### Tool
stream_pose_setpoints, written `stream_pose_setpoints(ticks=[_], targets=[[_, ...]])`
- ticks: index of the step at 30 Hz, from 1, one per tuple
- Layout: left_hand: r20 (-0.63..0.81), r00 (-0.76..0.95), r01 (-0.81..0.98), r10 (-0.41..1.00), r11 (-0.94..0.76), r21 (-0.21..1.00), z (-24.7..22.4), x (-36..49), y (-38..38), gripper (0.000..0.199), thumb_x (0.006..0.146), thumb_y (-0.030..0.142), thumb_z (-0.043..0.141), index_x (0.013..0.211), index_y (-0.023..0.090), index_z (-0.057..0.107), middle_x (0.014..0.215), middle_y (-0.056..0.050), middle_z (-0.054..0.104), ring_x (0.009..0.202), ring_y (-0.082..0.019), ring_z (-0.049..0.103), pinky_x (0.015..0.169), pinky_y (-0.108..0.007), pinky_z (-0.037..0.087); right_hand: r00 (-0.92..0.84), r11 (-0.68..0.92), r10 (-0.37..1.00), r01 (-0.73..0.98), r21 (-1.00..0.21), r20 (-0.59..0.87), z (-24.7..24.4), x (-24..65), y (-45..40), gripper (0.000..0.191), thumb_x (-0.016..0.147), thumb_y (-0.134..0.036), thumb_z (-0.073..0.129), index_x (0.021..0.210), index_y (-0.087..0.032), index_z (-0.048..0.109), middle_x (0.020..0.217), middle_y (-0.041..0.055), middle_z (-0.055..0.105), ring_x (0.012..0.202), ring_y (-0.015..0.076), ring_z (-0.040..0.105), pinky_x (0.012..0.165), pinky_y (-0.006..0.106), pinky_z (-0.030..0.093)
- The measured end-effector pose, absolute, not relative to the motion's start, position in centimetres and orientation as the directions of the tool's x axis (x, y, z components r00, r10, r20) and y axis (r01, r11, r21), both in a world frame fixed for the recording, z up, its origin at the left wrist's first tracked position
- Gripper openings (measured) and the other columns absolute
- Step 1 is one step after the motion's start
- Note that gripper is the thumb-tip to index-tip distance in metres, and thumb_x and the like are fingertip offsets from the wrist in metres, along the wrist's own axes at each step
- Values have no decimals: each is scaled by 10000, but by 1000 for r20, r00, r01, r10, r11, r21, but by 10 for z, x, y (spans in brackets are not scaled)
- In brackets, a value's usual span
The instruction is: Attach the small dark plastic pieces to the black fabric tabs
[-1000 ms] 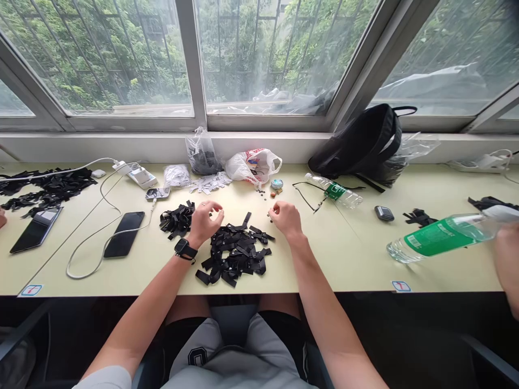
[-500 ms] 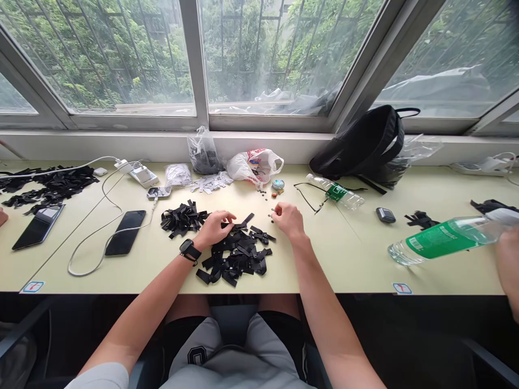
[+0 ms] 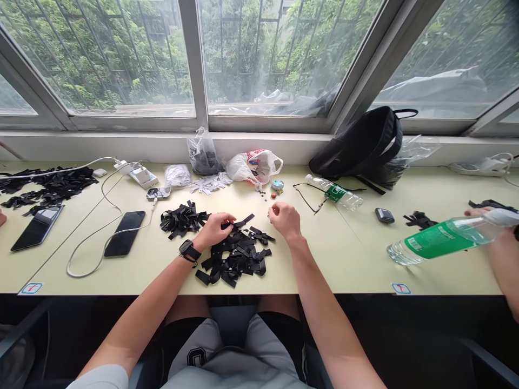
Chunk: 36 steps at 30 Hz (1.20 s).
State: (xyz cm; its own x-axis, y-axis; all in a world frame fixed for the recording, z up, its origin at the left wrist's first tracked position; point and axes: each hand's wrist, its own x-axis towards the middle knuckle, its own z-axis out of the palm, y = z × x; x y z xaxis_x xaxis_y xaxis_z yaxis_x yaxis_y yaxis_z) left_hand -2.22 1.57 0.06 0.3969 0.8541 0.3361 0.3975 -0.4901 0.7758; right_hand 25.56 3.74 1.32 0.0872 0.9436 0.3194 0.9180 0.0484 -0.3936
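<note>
Left hand slid onto the black fabric strips; right hand lies farther off.
I see left fingers on a diagonal strip, right curled; neither grip is clear.

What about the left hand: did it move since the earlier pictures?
Yes: the left hand has moved right, away from the black phone, and now lies on the black strips.

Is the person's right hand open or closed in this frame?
Closed: the right hand is curled, fingertips drawn together, just beside the small dark pieces. Whether it holds anything cannot be told.
</note>
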Motion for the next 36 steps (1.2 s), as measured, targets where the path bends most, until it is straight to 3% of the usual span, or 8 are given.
stream_pose_setpoints(ticks=[7, 15, 22, 36], targets=[[293, 375, 284, 879, -410, 867, 0, -18, 19, 278, 858, 353, 719, 1078, 184, 739, 946, -74, 740, 787, -174, 677, 694, -298, 559, -208, 387, 903, 774, -501, 377, 16, 228, 26, 209, 952, -313, 535, 872, -200, 691, 836, 49, 688, 687, 165, 580, 669, 278, 425], [256, 334, 71, 907, -295, 953, 0, -17, 21, 345, 824, 450, 768, 1002, 157, 727, 996, -98, 753, 902, -215, 724, 863, -370, 599, -478, 578, 805, 493, -651, 353, 16, 195, 12, 216, 999, -345, 542, 999, -208, 709, 935, 50, 672, 822, 164, 608, 737, 276, 478], [269, 321, 109, 908, -318, 942, -1, -16, 22, 353, 838, 472, 757, 987, 152, 734, 950, -86, 752, 847, -198, 714, 798, -332, 595, -375, 531, 840, 425, -733, 391, 18, 195, 14, 254, 976, -396, 588, 911, -183, 710, 816, 33, 655, 723, 151, 563, 645, 269, 449], [364, 326, 319, 872, -464, 826, 1, -11, 17, 302, 948, 468, 623, 1002, 203, 756, 932, -59, 681, 736, -136, 616, 583, -243, 502, -258, 543, 839, 350, -763, 479, 20, 196, 14, 251, 950, -425, 635, 952, -222, 782, 833, 54, 684, 677, 159, 557, 611, 299, 463]])
